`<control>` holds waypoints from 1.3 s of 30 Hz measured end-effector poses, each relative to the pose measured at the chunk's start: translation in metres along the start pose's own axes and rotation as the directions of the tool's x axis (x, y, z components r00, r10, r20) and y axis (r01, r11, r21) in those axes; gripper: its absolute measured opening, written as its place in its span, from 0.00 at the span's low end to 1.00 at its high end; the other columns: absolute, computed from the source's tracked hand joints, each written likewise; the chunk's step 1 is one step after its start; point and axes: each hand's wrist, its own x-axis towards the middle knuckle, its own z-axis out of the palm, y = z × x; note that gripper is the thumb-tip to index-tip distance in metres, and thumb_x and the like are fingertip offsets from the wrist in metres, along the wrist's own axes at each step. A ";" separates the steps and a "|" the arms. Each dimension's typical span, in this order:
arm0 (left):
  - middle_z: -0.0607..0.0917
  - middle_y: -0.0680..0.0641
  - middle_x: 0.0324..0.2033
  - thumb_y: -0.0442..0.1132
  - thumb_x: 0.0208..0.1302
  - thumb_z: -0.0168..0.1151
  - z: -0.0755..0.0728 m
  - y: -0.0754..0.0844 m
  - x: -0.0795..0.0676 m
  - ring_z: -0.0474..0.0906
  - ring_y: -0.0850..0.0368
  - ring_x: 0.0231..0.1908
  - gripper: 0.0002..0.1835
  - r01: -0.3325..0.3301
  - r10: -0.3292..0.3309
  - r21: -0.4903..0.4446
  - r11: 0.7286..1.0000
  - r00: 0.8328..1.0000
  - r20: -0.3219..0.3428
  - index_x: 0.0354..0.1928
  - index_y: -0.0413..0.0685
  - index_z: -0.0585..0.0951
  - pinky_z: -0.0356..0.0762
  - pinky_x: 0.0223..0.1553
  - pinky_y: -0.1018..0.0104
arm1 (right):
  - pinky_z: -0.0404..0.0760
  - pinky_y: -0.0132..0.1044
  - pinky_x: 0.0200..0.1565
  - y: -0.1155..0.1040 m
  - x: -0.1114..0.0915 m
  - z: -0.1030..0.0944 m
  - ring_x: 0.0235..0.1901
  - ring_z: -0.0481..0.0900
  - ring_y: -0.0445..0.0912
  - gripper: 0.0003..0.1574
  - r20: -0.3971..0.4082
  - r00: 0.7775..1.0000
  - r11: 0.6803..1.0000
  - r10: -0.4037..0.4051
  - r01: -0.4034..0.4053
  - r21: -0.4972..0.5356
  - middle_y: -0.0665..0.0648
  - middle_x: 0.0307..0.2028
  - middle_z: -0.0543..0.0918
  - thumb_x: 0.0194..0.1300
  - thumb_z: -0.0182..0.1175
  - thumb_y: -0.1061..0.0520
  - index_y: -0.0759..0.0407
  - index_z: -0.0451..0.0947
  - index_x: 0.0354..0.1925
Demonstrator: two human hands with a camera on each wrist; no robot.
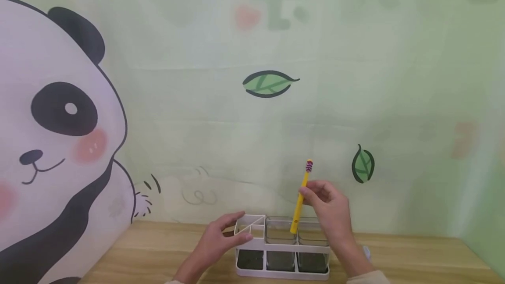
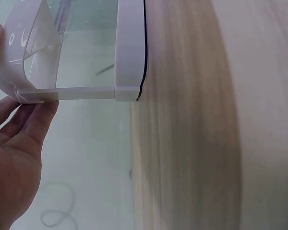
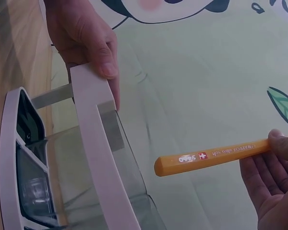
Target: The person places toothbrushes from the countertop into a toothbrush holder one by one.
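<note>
My right hand [image 1: 332,216] pinches a yellow toothbrush [image 1: 298,209] between thumb and fingers. Its purple-and-white bristles [image 1: 309,166] point up, and the handle's lower end overlaps the clear cups in the head view. Printing and a small red cross mark the handle [image 3: 211,155]. With my left hand [image 1: 215,241] I grip the left end of a white two-level toothbrush holder [image 1: 282,247], thumb at the front and fingers behind. A divided white compartment [image 1: 257,230] forms its left top section. Clear cups [image 1: 280,231] fill the middle and right sections.
The holder stands on a wood-grain table [image 1: 414,257], its lower tray [image 1: 282,274] lined with dark pads. A small pale blue object [image 1: 367,252] lies behind my right wrist. A green backdrop [image 1: 189,100] with a printed panda rises behind the table.
</note>
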 end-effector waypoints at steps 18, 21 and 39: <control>0.76 0.30 0.68 0.43 0.65 0.79 0.000 0.000 -0.001 0.74 0.33 0.67 0.36 0.006 -0.006 0.009 1.000 1.000 0.000 0.70 0.35 0.77 0.84 0.60 0.57 | 0.88 0.36 0.50 0.009 -0.009 0.038 0.39 0.89 0.48 0.15 0.017 1.000 0.999 -0.020 0.021 -0.051 0.56 0.42 0.90 0.71 0.72 0.54 0.62 0.84 0.49; 0.77 0.31 0.68 0.42 0.65 0.78 0.000 0.001 0.000 0.74 0.33 0.68 0.36 0.002 -0.002 0.018 1.000 1.000 0.000 0.71 0.35 0.77 0.84 0.61 0.56 | 0.88 0.37 0.49 0.012 -0.011 0.043 0.40 0.89 0.48 0.14 0.032 0.999 0.998 -0.023 0.025 -0.058 0.56 0.41 0.90 0.71 0.73 0.54 0.62 0.84 0.48; 0.77 0.34 0.69 0.44 0.65 0.78 0.000 0.003 0.001 0.72 0.34 0.70 0.36 0.008 -0.008 0.051 0.999 1.000 0.006 0.71 0.36 0.77 0.82 0.62 0.52 | 0.87 0.31 0.47 0.025 -0.014 0.051 0.41 0.88 0.47 0.13 0.063 0.998 0.996 -0.032 0.037 -0.076 0.54 0.40 0.90 0.71 0.72 0.55 0.60 0.85 0.48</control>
